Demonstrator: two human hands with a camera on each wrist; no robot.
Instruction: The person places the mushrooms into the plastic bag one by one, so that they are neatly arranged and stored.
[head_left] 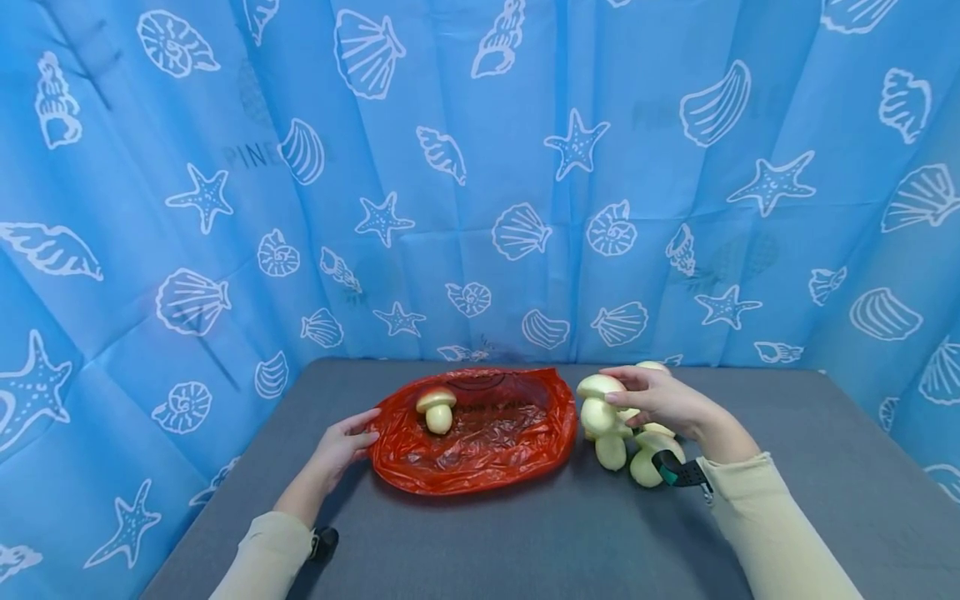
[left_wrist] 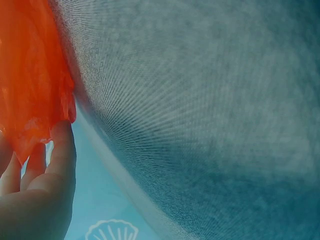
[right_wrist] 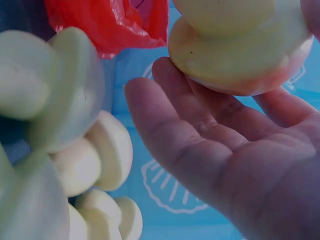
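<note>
My left hand (head_left: 336,452) holds the left edge of an open red plastic bag (head_left: 480,482) lying on the table. In the left wrist view, the fingers (left_wrist: 61,155) meet the rim of the bag. One toy mushroom (head_left: 437,408) with a red-topped cap lies inside the bag. Just right of the bag, my right hand (head_left: 671,403) grips another mushroom (head_left: 597,414) by its cap, stem pointing down. Below and beside that hand is a pile of several pale mushrooms (head_left: 647,467), partly hidden by the hand and the held mushroom.
The grey table (head_left: 480,550) stretches around the bag and the pile. A blue curtain (head_left: 480,183) with white shell and starfish prints hangs behind it and along its sides. A dark strap (head_left: 678,469) is on the right wrist, close to the pile.
</note>
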